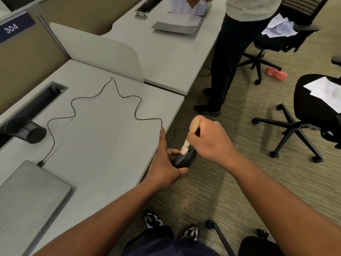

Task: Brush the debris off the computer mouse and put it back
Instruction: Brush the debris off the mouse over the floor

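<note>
My left hand (166, 163) grips a black computer mouse (184, 158) just past the desk's right edge, over the carpet. Its thumb is below the mouse and its fingers curl over the far side, with the index finger pointing up. My right hand (208, 141) holds a wooden-handled brush (195, 125), whose pale bristles touch the top of the mouse. The mouse's thin black cable (103, 91) snakes across the grey desk (103, 145) to a closed laptop (27, 193). A few dark specks lie on the desk near the cable.
A black mesh pen cup (25, 130) lies on its side at the left by a cable slot. A person (230, 52) stands at the adjoining desk with papers. Two office chairs (317, 111) holding papers stand on the carpet to the right, and a pink bottle (276, 73) lies on the floor.
</note>
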